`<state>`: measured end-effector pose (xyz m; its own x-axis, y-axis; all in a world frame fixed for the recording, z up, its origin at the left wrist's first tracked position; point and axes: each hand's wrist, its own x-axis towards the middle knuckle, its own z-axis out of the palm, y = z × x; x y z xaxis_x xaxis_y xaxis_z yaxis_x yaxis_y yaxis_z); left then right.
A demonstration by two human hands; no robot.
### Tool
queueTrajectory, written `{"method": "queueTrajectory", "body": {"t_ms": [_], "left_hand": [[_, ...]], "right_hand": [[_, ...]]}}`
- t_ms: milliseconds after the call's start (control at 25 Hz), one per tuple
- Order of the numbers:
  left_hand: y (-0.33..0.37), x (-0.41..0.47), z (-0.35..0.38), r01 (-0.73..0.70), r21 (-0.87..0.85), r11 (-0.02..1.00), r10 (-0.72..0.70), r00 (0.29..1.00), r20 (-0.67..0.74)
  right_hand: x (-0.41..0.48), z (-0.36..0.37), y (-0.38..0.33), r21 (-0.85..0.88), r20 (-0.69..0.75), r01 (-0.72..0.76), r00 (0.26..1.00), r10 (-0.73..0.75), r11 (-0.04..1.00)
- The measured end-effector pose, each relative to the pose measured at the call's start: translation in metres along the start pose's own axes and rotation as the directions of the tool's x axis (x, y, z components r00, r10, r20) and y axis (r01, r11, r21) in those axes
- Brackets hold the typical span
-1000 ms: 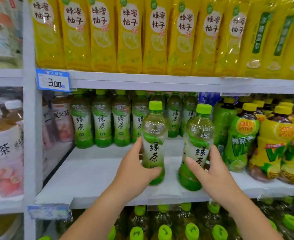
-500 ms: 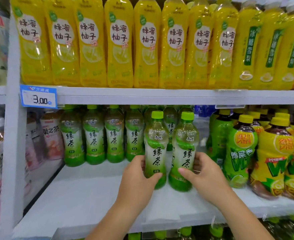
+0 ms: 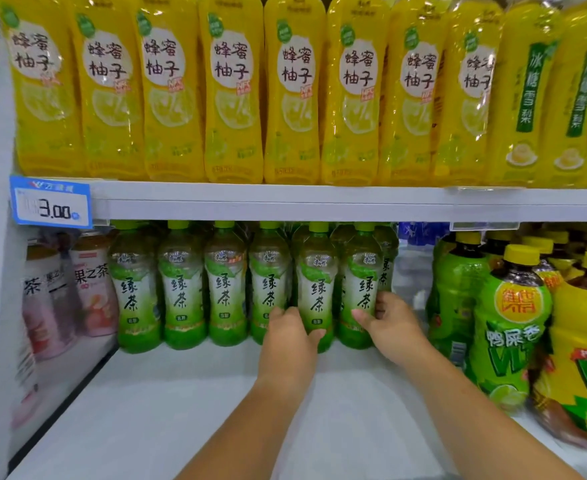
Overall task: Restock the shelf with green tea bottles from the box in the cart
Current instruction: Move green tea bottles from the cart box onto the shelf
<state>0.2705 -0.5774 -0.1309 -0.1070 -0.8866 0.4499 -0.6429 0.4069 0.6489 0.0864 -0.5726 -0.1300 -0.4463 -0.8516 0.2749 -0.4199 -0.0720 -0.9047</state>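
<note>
Two green tea bottles stand upright deep on the white shelf [image 3: 188,403], level with a row of several like them [image 3: 181,289]. My left hand [image 3: 290,336] grips the lower part of the left bottle [image 3: 316,285]. Just to the right, the second bottle [image 3: 363,282] is held low down by my right hand [image 3: 390,325]. Both have green caps and white labels with green characters. The box and the cart are out of view.
Yellow honey-pomelo bottles [image 3: 233,88] fill the shelf above, over a blue 3.00 price tag [image 3: 50,206]. Green and yellow lemon tea bottles [image 3: 513,317] crowd the right side. Pink fruit tea bottles [image 3: 91,289] stand at the left behind a divider.
Both hands have pushed the two green tea bottles from near the shelf's front edge back to the row at the rear. The view has moved closer to the shelf.
</note>
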Motion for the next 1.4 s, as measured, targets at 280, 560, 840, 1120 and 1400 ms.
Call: {"method": "queueTrajectory", "body": {"t_ms": [280,560,840,1120,1400], "left_hand": [[0.003,0.012,0.008,0.055,0.210,0.976,-0.067,0.996,0.052],[-0.001,0.015,0.008,-0.009,0.272,0.962,0.005,1.000,0.012],[-0.008,0.015,0.012,-0.031,0.297,0.954,0.051,0.997,-0.060],[-0.013,0.006,0.011,-0.016,0.073,0.997,0.025,0.991,-0.128],[-0.014,-0.004,0.008,0.035,-0.192,0.981,-0.032,0.999,0.018]], "right_hand": [[0.009,0.013,0.011,0.034,-0.023,0.054,0.998,-0.053,0.998],[0.003,0.015,0.014,-0.027,-0.054,0.105,0.993,-0.107,0.994],[0.003,0.016,0.015,-0.019,-0.080,0.092,0.992,-0.093,0.996],[-0.002,0.015,0.015,-0.036,-0.045,0.109,0.993,-0.111,0.993],[-0.023,0.014,0.004,-0.061,0.009,0.127,0.992,-0.127,0.990]]}}
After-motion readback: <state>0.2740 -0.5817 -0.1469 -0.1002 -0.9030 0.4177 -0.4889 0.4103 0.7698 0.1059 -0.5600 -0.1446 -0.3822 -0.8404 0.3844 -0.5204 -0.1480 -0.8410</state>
